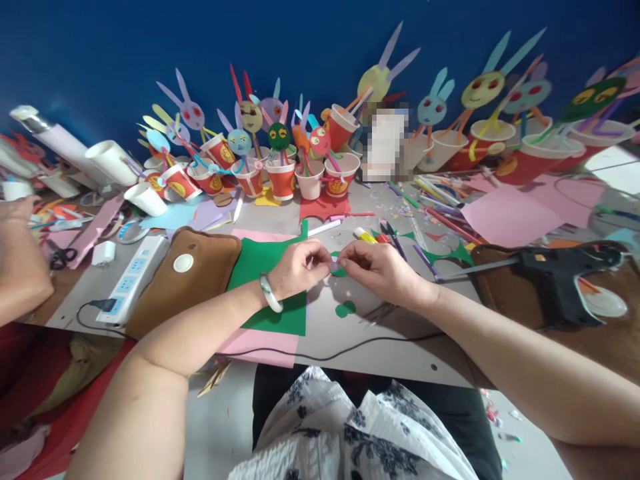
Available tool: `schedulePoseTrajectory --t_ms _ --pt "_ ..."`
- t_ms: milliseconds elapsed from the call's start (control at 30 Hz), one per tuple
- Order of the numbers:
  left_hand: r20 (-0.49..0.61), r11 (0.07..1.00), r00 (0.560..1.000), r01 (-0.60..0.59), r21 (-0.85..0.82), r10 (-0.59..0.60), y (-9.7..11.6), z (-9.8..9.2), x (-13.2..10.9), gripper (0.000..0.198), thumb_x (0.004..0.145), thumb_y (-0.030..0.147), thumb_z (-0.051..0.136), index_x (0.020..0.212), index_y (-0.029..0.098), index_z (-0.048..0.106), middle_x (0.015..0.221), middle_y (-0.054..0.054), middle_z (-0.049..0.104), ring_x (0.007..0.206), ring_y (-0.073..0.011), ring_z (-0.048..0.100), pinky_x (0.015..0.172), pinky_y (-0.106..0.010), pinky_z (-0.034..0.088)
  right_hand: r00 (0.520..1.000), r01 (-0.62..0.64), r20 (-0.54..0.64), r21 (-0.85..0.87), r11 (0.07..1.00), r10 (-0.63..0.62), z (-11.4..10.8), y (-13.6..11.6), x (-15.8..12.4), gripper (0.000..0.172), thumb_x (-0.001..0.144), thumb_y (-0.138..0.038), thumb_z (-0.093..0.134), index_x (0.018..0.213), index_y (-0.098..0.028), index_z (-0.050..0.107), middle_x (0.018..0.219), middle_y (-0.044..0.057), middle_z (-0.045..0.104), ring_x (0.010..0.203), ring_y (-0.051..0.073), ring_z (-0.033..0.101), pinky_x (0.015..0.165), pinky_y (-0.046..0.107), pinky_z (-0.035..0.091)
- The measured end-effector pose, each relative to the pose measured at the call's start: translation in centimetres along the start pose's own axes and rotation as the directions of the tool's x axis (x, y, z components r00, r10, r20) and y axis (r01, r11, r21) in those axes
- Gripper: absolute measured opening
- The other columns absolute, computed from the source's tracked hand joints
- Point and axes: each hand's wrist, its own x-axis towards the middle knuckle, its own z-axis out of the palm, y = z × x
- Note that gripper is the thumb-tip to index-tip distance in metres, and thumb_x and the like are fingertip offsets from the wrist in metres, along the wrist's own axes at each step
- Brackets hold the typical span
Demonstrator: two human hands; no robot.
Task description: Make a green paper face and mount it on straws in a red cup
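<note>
My left hand (300, 268), with a pale bangle (271, 293) at the wrist, is closed in a pinch over the table. Fingertip to fingertip with it, my right hand (387, 272) is pinched too. Between them is a small green paper circle (340, 273) with a little purple paper piece (333, 265) against it. Fingers cover much of both, so which hand grips which piece is hard to tell. Two smaller green paper discs (345, 309) lie just below the hands. A green paper sheet (270, 320) lies under my left hand, over pink paper (280, 350).
Rabbit figures in paper cups (280, 179) line the back. A black glue gun (555, 273) rests right on a brown pad. Left are another brown pad (210, 267), a power strip (135, 280) and another person's arm (20, 260). A black cable (350, 348) crosses the front; markers (325, 228) lie behind.
</note>
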Motion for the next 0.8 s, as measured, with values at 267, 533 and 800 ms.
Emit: schedulePoseTrajectory --t_ms 267,533,800 --pt "-0.003 1.000 1.000 0.003 0.005 -0.003 -0.15 0.10 -0.02 0.008 0.076 0.013 0.061 0.069 0.015 0.058 0.070 0.000 0.056 0.065 -0.0107 0.050 0.059 -0.023 0.039 1.000 -0.028 -0.001 0.052 0.998 0.028 0.25 0.26 0.00 0.018 0.081 -0.035 0.065 0.074 -0.019 0.063 0.053 -0.005 0.048 0.050 0.009 0.040 0.048 0.023 0.032" --pt "0.002 1.000 1.000 -0.013 0.021 0.012 -0.02 0.15 -0.04 0.009 0.076 0.011 0.061 0.069 0.015 0.058 0.071 0.000 0.055 0.065 -0.0107 0.050 0.060 -0.023 0.040 1.000 -0.027 0.013 0.035 0.999 0.027 0.55 0.47 -0.08 0.011 0.081 -0.026 0.060 0.072 -0.018 0.062 0.054 -0.004 0.050 0.050 0.009 0.041 0.049 0.023 0.032" --pt "-0.005 0.999 0.999 0.034 -0.011 -0.034 -0.13 0.12 0.06 0.007 0.074 0.009 0.058 0.072 0.015 0.060 0.071 0.000 0.058 0.066 -0.0111 0.051 0.060 -0.023 0.040 0.988 -0.150 0.059 0.210 0.966 0.140 0.40 0.25 0.12 0.016 0.079 -0.031 0.061 0.072 -0.017 0.062 0.058 -0.003 0.051 0.053 0.009 0.043 0.049 0.023 0.034"
